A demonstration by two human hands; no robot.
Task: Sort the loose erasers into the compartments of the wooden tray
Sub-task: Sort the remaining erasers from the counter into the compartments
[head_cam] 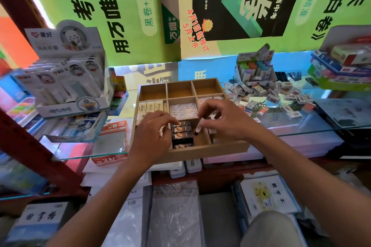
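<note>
Wooden tray sits on a glass shelf, centre of the scene, divided into a grid of compartments. Far row: three compartments, all showing bare wood. Middle row: cream erasers standing on the left, white erasers in the centre; the right one holds white pieces, partly hidden behind the right hand. Near row, centre compartment: a column of black erasers stacked against its left wall, bare wood to their right.

Right hand hovers over that near centre compartment, thumb and forefinger pinching one small dark eraser by its pale end, held tilted, dark end down, just above the bare wood beside the black column. Left hand lies over the near left part of the tray, fingers curled, fingertips touching the far end of the black column; cannot tell whether it grips anything.

Right of the tray, on the glass: a loose heap of erasers, mostly white with red labels, well spread. Behind the heap, a display box of coloured pieces. Left of the tray: a red box marked 2B, and further left a display carton of carded stationery. Green poster fills the far wall
</note>
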